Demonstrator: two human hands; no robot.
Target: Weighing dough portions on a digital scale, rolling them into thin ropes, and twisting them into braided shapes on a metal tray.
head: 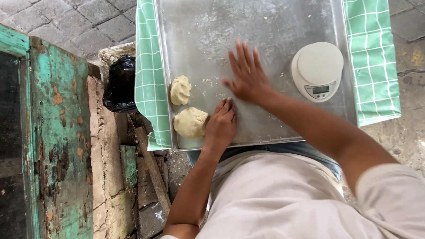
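— Pale dough, two lumps of it, at the left edge of the metal tray (265, 15). Which one is being handled?

— The lower dough ball (190, 122), near the bottom-left corner of the tray. The left hand (221, 125) lies just beside it, its grip curled and pressed together, knuckles down on the metal, touching or nearly touching the ball's right side. I cannot tell whether anything is pinched under the fingers.

— And the other hand?

— The right hand (249, 76) lies flat on the middle of the tray, grip spread wide, fingers fanned toward the top of the frame and holding nothing. The upper dough ball (180, 90) sits apart from both hands, just above the lower one.

— So what step is this?

— I judge it to be shaping or portioning: one ball rounded off and parked, the open palm smoothing or dusting the bare metal. A next move would call for a clean lift without dragging the soft dough.

— Anything else close by?

— A white kitchen scale (317, 70) at the right of the tray, and a green checked cloth (371, 48) beneath it over the surface.
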